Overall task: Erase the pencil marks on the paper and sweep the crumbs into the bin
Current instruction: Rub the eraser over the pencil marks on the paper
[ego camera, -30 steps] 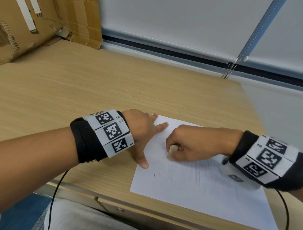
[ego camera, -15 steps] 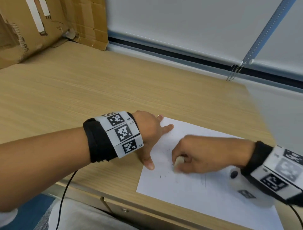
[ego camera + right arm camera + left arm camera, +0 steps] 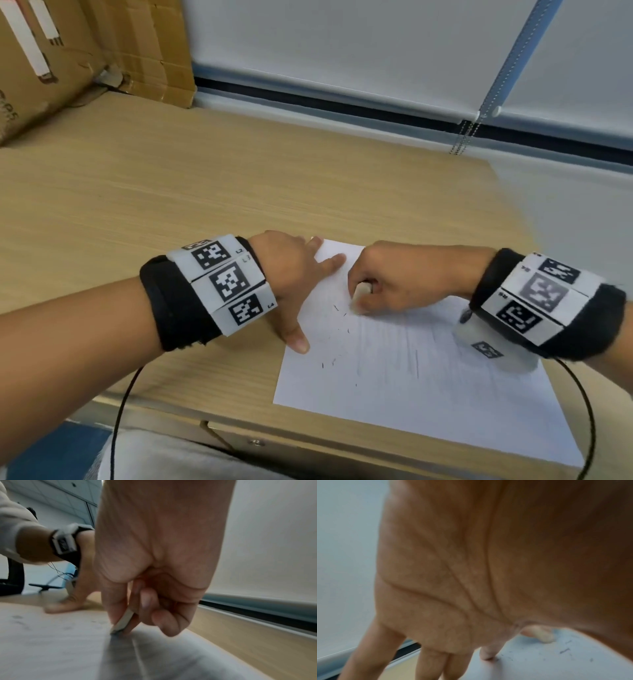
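A white sheet of paper (image 3: 394,387) lies near the front edge of the wooden desk (image 3: 205,192), with faint pencil lines and dark eraser crumbs (image 3: 337,329) scattered on it. My right hand (image 3: 394,284) pinches a small white eraser (image 3: 361,291) between thumb and fingers, its tip on the paper near the top left. In the right wrist view the eraser (image 3: 122,622) touches the sheet (image 3: 51,642). My left hand (image 3: 294,284) lies spread on the paper's left edge, fingers straight, pressing it down. Crumbs (image 3: 565,650) show beside its fingers (image 3: 486,654). No bin is in view.
Cardboard boxes (image 3: 85,58) stand at the desk's far left corner. A white roller blind (image 3: 342,51) with a bead chain (image 3: 462,137) runs along the back. A drawer front (image 3: 274,442) sits under the desk's front edge. A black cable (image 3: 120,411) hangs from my left wrist.
My right hand with the eraser has rubbed back and forth, ending a little farther up the sheet. The left hand has stayed planted on the paper's edge.
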The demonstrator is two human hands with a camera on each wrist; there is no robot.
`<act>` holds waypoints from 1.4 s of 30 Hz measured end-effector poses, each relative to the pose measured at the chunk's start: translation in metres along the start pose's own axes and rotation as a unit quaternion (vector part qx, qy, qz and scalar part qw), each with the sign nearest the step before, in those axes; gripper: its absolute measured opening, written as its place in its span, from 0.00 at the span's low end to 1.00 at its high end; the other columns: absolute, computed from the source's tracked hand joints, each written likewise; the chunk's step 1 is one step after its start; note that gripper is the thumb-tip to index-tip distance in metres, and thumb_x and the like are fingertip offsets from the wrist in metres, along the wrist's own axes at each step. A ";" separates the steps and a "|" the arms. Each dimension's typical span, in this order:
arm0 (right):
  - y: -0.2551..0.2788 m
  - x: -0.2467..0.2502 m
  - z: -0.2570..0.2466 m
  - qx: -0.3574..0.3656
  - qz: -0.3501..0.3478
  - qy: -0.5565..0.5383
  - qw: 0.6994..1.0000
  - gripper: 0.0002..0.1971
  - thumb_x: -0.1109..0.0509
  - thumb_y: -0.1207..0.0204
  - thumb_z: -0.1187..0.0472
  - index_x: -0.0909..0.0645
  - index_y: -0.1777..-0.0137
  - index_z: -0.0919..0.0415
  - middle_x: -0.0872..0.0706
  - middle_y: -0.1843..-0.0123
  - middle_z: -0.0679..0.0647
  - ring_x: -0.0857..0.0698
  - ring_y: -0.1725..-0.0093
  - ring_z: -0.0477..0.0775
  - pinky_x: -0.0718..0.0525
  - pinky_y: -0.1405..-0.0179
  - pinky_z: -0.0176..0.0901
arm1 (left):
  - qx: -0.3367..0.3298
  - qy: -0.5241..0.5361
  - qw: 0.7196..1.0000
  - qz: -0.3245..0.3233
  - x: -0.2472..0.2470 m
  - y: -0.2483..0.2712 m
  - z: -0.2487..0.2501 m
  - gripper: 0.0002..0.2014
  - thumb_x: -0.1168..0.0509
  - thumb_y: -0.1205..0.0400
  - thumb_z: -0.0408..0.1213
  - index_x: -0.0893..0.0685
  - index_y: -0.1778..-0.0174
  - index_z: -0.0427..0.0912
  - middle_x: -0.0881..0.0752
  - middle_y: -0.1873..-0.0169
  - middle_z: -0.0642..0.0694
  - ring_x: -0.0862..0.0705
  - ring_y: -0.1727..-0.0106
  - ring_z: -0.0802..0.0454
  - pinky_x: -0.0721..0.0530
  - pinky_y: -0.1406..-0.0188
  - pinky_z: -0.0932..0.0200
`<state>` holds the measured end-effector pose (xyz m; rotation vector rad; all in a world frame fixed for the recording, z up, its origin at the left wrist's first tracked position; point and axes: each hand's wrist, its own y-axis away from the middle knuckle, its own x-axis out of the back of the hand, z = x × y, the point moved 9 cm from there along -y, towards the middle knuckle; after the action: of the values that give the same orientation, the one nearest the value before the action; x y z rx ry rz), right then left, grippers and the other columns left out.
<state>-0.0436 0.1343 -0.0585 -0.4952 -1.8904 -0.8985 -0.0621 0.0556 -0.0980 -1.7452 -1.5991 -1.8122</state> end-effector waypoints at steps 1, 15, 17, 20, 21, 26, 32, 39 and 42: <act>0.004 -0.010 -0.007 0.011 -0.027 -0.009 1.000 0.12 0.36 0.25 0.60 0.23 0.68 0.65 0.23 0.73 0.57 0.32 0.75 0.47 0.27 0.72 0.43 | -0.001 -0.001 1.000 0.001 0.000 0.001 0.000 0.72 0.27 0.42 0.73 0.76 0.20 0.58 0.66 0.16 0.42 0.49 0.15 0.44 0.28 0.27 0.45; -0.010 0.005 0.026 -0.023 0.005 -0.009 1.000 0.11 0.30 0.22 0.53 0.13 0.57 0.62 0.22 0.72 0.46 0.27 0.73 0.41 0.28 0.73 0.28 | -0.086 0.075 0.993 -0.012 0.017 0.003 0.012 0.67 0.23 0.43 0.70 0.55 0.15 0.53 0.57 0.17 0.57 0.55 0.17 0.54 0.37 0.21 0.41; -0.013 0.006 0.026 -0.020 -0.006 0.000 1.000 0.11 0.30 0.23 0.52 0.13 0.57 0.60 0.20 0.71 0.47 0.26 0.72 0.40 0.27 0.72 0.30 | -0.092 0.089 0.992 0.005 0.022 0.003 0.015 0.64 0.26 0.44 0.73 0.47 0.17 0.51 0.47 0.20 0.57 0.47 0.20 0.54 0.31 0.24 0.42; -0.021 0.016 0.032 -0.024 0.003 0.016 1.000 0.12 0.28 0.24 0.51 0.14 0.59 0.60 0.18 0.68 0.50 0.24 0.70 0.43 0.23 0.67 0.40 | -0.104 0.070 0.991 0.035 0.023 0.003 0.017 0.63 0.27 0.44 0.75 0.44 0.19 0.47 0.41 0.24 0.54 0.42 0.23 0.53 0.28 0.27 0.46; -0.024 0.023 0.037 -0.031 0.019 0.021 0.999 0.12 0.28 0.24 0.52 0.15 0.61 0.60 0.18 0.68 0.50 0.23 0.69 0.46 0.22 0.67 0.42 | -0.105 0.056 0.992 0.039 0.023 0.003 0.018 0.63 0.28 0.44 0.76 0.45 0.19 0.46 0.42 0.23 0.53 0.43 0.22 0.52 0.29 0.27 0.48; -0.029 0.031 0.049 -0.039 0.050 0.013 0.998 0.11 0.28 0.24 0.55 0.17 0.64 0.61 0.16 0.68 0.52 0.23 0.69 0.48 0.20 0.66 0.47 | -0.094 0.004 0.995 0.043 0.022 0.003 0.018 0.69 0.31 0.41 0.77 0.55 0.15 0.41 0.53 0.16 0.52 0.47 0.18 0.49 0.39 0.24 0.47; -0.031 0.026 0.046 -0.028 0.007 0.020 0.999 0.13 0.28 0.24 0.51 0.15 0.61 0.62 0.15 0.67 0.54 0.21 0.67 0.55 0.18 0.63 0.52 | -0.080 0.011 0.997 0.017 0.017 0.000 0.013 0.73 0.31 0.43 0.78 0.66 0.15 0.43 0.63 0.15 0.50 0.55 0.15 0.49 0.48 0.20 0.44; -0.029 0.015 0.037 -0.006 -0.026 -0.005 1.000 0.11 0.28 0.24 0.53 0.14 0.61 0.61 0.19 0.71 0.50 0.23 0.70 0.47 0.20 0.67 0.48 | -0.071 0.020 0.997 0.013 0.016 0.000 0.012 0.74 0.30 0.44 0.78 0.67 0.15 0.45 0.64 0.15 0.51 0.57 0.15 0.49 0.51 0.20 0.43; -0.031 0.028 0.045 -0.024 0.021 0.001 0.999 0.13 0.28 0.24 0.53 0.16 0.62 0.63 0.18 0.70 0.54 0.24 0.70 0.49 0.22 0.67 0.47 | -0.069 0.013 0.997 0.010 0.016 0.000 0.013 0.73 0.31 0.42 0.77 0.68 0.16 0.45 0.66 0.15 0.50 0.59 0.15 0.48 0.52 0.20 0.42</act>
<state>-0.1034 0.1477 -0.0575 -0.5604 -1.8539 -0.9189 -0.0592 0.0735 -0.0880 -1.7785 -1.4734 -1.9717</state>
